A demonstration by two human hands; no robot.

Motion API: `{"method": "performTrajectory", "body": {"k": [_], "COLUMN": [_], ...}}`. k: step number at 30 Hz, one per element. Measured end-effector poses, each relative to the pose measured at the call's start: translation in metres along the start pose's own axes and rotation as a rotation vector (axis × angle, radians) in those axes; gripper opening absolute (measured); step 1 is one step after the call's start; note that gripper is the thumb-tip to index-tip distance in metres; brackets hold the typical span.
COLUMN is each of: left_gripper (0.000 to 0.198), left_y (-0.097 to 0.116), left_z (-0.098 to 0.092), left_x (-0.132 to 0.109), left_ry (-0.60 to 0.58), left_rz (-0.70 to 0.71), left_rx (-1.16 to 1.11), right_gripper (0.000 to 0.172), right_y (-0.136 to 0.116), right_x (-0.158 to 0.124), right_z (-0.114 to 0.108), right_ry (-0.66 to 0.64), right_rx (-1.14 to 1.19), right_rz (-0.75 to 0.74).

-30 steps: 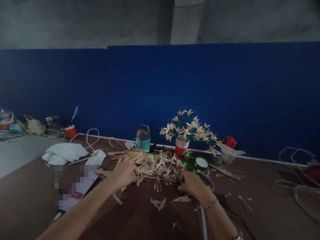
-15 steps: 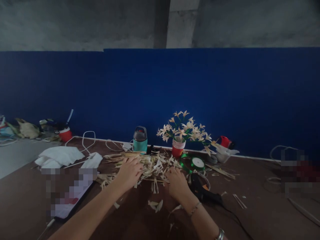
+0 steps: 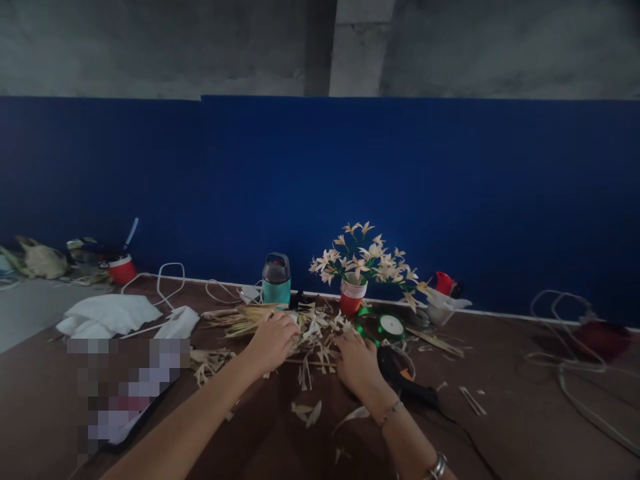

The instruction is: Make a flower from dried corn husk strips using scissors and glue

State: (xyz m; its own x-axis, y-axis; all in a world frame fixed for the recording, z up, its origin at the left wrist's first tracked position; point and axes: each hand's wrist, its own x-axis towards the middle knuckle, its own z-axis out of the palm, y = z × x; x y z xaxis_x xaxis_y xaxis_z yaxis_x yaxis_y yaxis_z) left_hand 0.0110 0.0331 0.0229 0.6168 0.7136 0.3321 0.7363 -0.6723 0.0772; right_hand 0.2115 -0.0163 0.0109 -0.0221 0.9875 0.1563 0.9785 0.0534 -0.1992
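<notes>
A loose pile of dried husk strips and scraps (image 3: 314, 328) lies in the middle of the brown table. My left hand (image 3: 275, 340) rests on its left part, palm down, fingers bent over the strips, tips partly hidden. At the pile's right edge my right hand (image 3: 356, 360) lies palm down with the fingers apart, touching the scraps. Right behind stands a red and white paper cup (image 3: 353, 298) filled with pale husk flowers (image 3: 373, 259) on green stems. Beside my right hand are a black glue gun (image 3: 407, 380) and a white spool with green ribbon (image 3: 391, 326).
A teal and grey bottle-like container (image 3: 277, 283) stands behind the pile. To the left are white cloth or paper (image 3: 113, 315), a red cup (image 3: 122, 269) and a blurred-out flat device (image 3: 135, 407). White cables (image 3: 570, 380) run at right. A blue partition (image 3: 300, 173) borders the table's back.
My left hand has slid right across the pile, its fingers bending more. My right hand stays nearly in place. The whole view has shifted slightly.
</notes>
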Motion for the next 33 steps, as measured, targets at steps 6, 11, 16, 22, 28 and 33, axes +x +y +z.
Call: {"method": "performTrajectory", "body": {"k": [6, 11, 16, 22, 28, 33], "left_gripper": [0.009, 0.012, 0.028, 0.024, 0.021, 0.023], "left_y": [0.008, 0.013, 0.031, 0.048, 0.040, 0.040], "left_z": [0.009, -0.004, -0.013, -0.010, -0.004, 0.000], "left_x": [0.003, 0.018, 0.026, 0.024, 0.028, 0.030], "left_ry": [-0.107, 0.046, 0.071, 0.068, 0.217, 0.254], "left_rz": [0.039, -0.334, -0.554, -0.586, -0.693, -0.711], "left_rx": [-0.046, -0.659, -1.368, -1.582, -1.517, -1.515], "right_gripper": [0.028, 0.022, 0.032, 0.034, 0.029, 0.022], "right_y": [-0.004, -0.007, -0.021, -0.022, -0.002, -0.004], "right_x": [-0.001, 0.005, 0.003, 0.000, 0.006, 0.004], "right_z": [-0.007, -0.015, -0.018, -0.019, -0.014, -0.015], "right_ry": [-0.003, 0.065, -0.128, -0.138, -0.095, 0.047], "right_rx": [0.064, 0.567, 1.226, 1.430, 0.963, 0.849], "right_rz": [0.042, 0.036, 0.015, 0.121, 0.148, 0.129]}}
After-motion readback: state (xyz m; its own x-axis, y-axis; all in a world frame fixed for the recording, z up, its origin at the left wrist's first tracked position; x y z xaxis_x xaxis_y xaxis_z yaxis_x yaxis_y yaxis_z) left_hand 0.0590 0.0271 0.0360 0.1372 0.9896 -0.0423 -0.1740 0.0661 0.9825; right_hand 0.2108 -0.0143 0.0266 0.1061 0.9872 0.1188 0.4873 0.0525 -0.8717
